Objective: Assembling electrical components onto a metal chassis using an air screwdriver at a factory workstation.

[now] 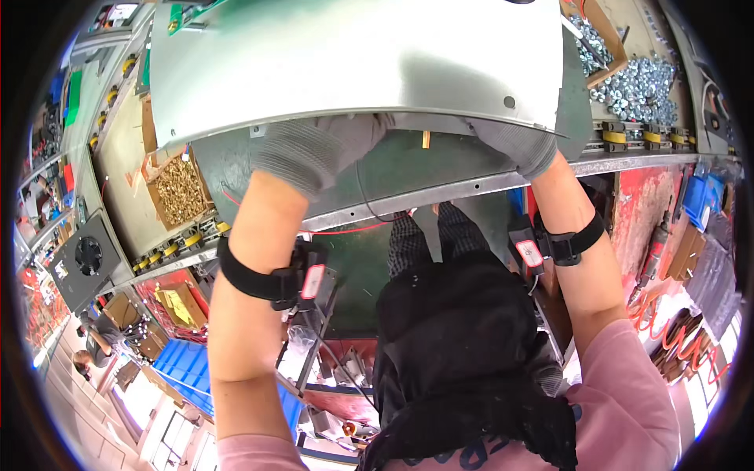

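A large, pale sheet-metal panel [314,71] fills the far middle of the view, with a round hole near its right corner. My left hand [322,149], in a grey knit glove, grips the panel's near edge from below; its fingertips are partly hidden behind the metal. At the right end of the same edge, my right hand [518,145] wears a matching glove and holds the panel, most of its fingers covered by it. Between the hands a small yellow piece [426,140] shows against the dark green work surface [408,169], and a thin dark cable hangs over the bench edge.
Brass-coloured small parts [179,192] fill a cardboard box on the left. Silvery fasteners [640,86] lie heaped at the right. Yellow rollers [614,137] line the bench. A black fan panel [88,255] stands far left. A red wire [353,230] crosses below the bench edge.
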Demonstrator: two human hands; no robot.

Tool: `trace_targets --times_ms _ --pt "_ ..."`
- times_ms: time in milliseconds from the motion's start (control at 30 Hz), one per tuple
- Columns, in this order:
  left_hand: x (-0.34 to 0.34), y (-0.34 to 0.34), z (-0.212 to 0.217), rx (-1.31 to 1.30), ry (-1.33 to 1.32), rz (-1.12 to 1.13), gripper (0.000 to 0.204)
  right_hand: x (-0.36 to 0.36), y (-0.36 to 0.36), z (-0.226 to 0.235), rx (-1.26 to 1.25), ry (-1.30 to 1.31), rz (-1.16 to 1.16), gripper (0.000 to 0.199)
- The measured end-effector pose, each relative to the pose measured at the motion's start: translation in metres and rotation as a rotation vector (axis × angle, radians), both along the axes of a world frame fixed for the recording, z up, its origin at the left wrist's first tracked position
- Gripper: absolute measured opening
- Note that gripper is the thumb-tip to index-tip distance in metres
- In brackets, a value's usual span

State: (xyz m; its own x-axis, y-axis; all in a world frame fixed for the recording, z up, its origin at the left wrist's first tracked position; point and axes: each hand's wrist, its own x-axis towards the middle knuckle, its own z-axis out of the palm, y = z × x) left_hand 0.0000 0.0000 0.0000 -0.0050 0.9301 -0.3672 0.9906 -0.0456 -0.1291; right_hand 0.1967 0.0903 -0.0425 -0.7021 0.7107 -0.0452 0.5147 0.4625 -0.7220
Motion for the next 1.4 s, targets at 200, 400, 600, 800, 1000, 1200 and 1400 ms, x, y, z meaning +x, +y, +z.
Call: trace_targets --times_ms 200,400,600,800,1000,1200,1400 --pt "-0.006 0.004 0.001 -0.033 -0.751 0.036 0.028 -0.010 0.022 0.002 0.081 -0.117 0.083 0.026" --pt "-0.007 0.000 -0.011 0.028 -0.733 -0.037 0.028 -0.015 0.045 -0.023 -0.145 0.106 0.213 0.032" --pt "-0.018 -0.011 -0.019 0.100 -0.704 -0.083 0.028 -0.020 0.054 -0.061 0.192 0.029 0.401 0.033" --pt "-0.022 -0.021 -0.024 0.175 -0.670 -0.134 0.027 -0.007 0.065 -0.075 0.044 0.076 0.349 0.032" --pt "-0.026 -0.025 -0.034 0.258 -0.641 -0.182 0.027 -0.007 0.058 -0.075 -0.099 0.115 0.302 0.032" --pt "-0.033 -0.023 -0.043 0.347 -0.602 -0.225 0.027 0.010 0.076 -0.083 -0.236 0.159 0.264 0.032" --pt "-0.036 -0.031 -0.048 0.430 -0.567 -0.270 0.027 0.008 0.073 -0.086 -0.379 0.197 0.219 0.032"
